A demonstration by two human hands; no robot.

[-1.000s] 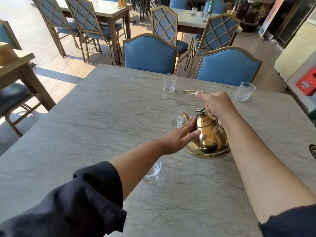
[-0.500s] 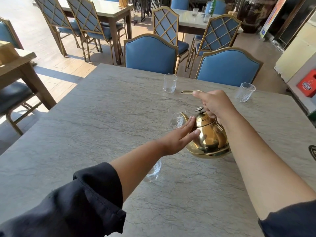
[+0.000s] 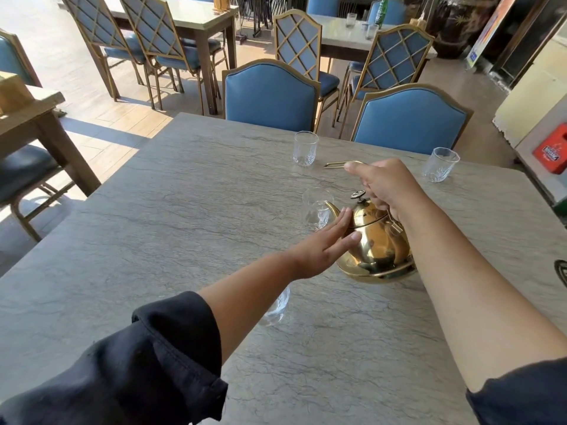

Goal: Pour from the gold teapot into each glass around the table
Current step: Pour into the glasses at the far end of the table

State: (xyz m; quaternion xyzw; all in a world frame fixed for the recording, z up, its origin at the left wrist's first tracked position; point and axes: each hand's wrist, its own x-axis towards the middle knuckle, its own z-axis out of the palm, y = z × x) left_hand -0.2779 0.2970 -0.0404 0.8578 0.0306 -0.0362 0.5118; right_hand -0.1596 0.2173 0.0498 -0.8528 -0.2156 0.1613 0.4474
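A glass (image 3: 277,308) stands under the left forearm, and only its lower part shows. Just beyond the right hand (image 3: 388,187) lies a thin gold thing (image 3: 336,163), partly covered by the thumb and too hidden to name. The teapot's handle is mostly lost inside that hand. No stream can be made out at the spout. The grey stone table (image 3: 184,210) holds two more glasses past the hands: one (image 3: 304,148) beyond the left hand's fingertips, another (image 3: 440,164) to the right of the right hand. Two blue chairs (image 3: 270,93) stand behind them. The right hand is curled tightly around the handle of the gold teapot (image 3: 377,243), which sits between the hands and tilts away, its spout at the rim of a glass (image 3: 317,207) just past the left fingertips. The left hand (image 3: 322,250) is flat, fingers straight, touching the teapot's side below the spout.
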